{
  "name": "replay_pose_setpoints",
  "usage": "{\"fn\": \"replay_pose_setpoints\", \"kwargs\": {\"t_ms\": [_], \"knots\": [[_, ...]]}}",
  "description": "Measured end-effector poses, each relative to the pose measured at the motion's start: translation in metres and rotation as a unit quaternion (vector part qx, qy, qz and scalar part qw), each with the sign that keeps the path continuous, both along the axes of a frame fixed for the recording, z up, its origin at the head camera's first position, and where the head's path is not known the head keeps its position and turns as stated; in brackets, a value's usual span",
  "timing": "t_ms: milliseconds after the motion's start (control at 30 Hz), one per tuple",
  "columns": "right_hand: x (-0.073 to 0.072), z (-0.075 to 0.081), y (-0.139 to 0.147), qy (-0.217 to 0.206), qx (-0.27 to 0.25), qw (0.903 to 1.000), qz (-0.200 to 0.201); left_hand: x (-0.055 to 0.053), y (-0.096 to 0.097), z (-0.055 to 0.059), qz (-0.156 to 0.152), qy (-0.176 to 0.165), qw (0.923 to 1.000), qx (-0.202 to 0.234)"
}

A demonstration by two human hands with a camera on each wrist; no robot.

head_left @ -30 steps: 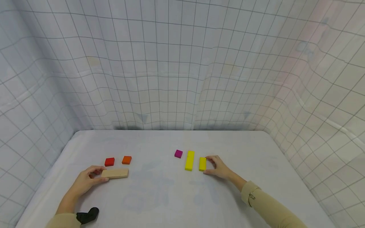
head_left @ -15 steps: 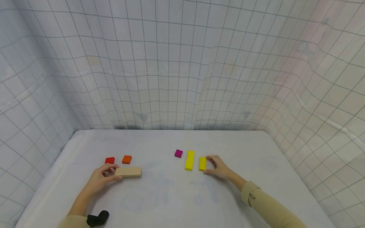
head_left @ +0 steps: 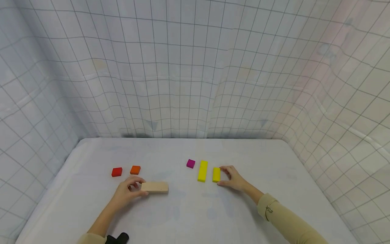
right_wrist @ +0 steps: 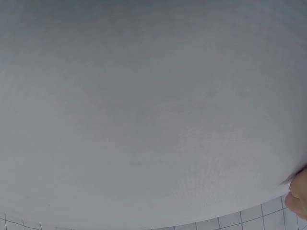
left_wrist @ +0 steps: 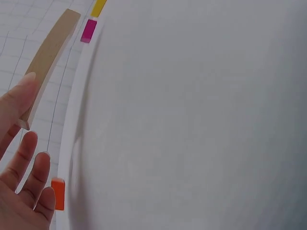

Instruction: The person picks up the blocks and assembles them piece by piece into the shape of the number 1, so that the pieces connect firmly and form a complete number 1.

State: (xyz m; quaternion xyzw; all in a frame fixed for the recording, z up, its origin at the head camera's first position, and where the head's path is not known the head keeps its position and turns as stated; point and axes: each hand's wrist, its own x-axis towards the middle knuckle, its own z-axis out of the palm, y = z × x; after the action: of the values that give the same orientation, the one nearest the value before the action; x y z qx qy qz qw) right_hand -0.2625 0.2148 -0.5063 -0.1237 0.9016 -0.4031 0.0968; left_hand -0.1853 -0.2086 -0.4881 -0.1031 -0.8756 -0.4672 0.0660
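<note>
A plain wooden block (head_left: pixel 154 187), long and flat, is pinched at its left end by my left hand (head_left: pixel 126 194). The left wrist view shows the thumb and a finger on the near end of this wooden block (left_wrist: pixel 50 55), the other fingers loosely bent, and the block apparently off the table. On the right, my right hand (head_left: pixel 233 179) has thumb and fingertips at the far and near ends of a short yellow block (head_left: pixel 216 175) lying on the table. Only a bit of that hand (right_wrist: pixel 298 194) enters the right wrist view; the block is out of sight there.
A longer yellow piece (head_left: pixel 202 171) lies left of the short yellow block, with a magenta block (head_left: pixel 190 163) beyond its left side. Red (head_left: pixel 116 172) and orange (head_left: pixel 135 170) blocks lie behind the left hand. A gridded curtain (head_left: pixel 182 84) encloses the white table (head_left: pixel 182 217).
My left hand has carried the wooden block rightward across the table, away from the red block and past the orange one. The right hand and the short yellow block have stayed put.
</note>
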Motion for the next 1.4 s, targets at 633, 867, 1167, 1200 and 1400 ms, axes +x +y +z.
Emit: {"fn": "replay_pose_setpoints", "kwargs": {"t_ms": [633, 867, 1167, 1200, 1400], "knots": [[0.0, 0.0, 0.0, 0.0, -0.008, 1.0, 0.005, 0.011, 0.045, -0.018, -0.024, -0.013, 0.9973, 0.068], [0.0, 0.001, 0.0, -0.001, -0.005, 1.0, 0.003, 0.016, 0.056, -0.021, -0.036, -0.033, 0.9952, 0.085], [0.0, 0.001, 0.0, 0.0, -0.007, 1.0, 0.004, 0.02, 0.066, -0.026, -0.06, -0.019, 0.9931, 0.099], [0.0, 0.001, 0.0, -0.004, -0.009, 1.0, 0.002, 0.02, 0.067, -0.027, -0.059, -0.028, 0.9929, 0.099], [0.001, 0.001, -0.002, -0.005, -0.003, 1.0, 0.0, 0.023, 0.073, -0.028, -0.047, -0.076, 0.9928, 0.081]]}}
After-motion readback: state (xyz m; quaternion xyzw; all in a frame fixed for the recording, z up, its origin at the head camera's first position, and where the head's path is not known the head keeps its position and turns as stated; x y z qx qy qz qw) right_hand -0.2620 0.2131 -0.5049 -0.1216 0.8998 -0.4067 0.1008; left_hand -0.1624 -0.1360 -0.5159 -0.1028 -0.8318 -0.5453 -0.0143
